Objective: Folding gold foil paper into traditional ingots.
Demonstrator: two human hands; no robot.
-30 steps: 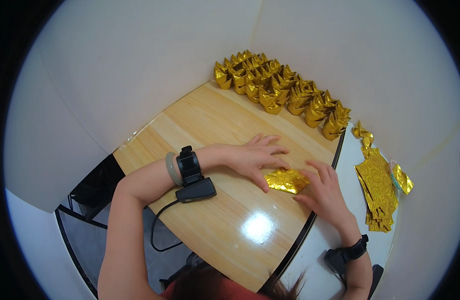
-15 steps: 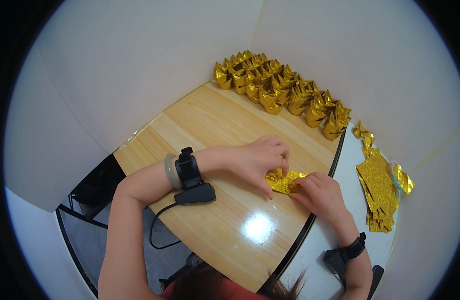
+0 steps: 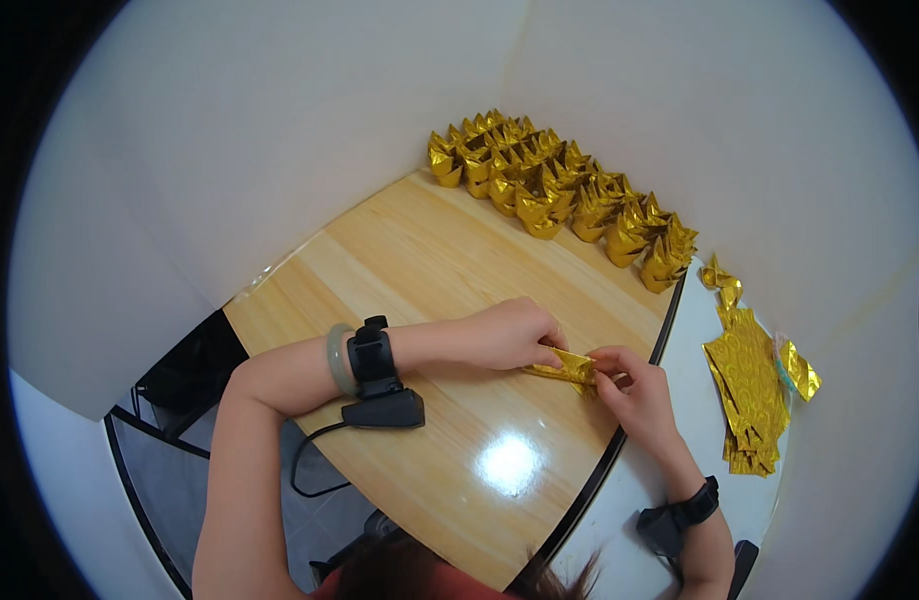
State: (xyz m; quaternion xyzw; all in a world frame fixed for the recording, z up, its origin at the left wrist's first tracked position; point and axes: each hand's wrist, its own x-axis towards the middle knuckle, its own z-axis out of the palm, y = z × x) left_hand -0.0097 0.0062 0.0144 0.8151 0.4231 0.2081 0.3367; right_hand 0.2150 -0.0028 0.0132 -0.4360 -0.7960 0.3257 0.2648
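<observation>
A sheet of gold foil paper [image 3: 572, 368], folded into a narrow strip, is held between my two hands just above the wooden table. My left hand [image 3: 515, 335] grips its left end, fingers curled and thumb along the near side. At the other end, my right hand [image 3: 632, 388] pinches the strip between thumb and fingers. A small flap of the paper hangs below the strip beside my right fingertips. My fingers hide both ends.
Rows of folded gold paper ingots [image 3: 545, 208] line the table's far edge by the wall. On the white surface [image 3: 670, 440] at right lies a stack of gold paper sheets [image 3: 750, 385], with loose gold pieces [image 3: 722, 285] behind it. The wooden table [image 3: 380, 262] has a dark edge strip.
The paper has gone from a wider, flatter piece to a narrow folded strip. My left hand has lowered and closed on its left end, and my right fingers have shifted to its right end.
</observation>
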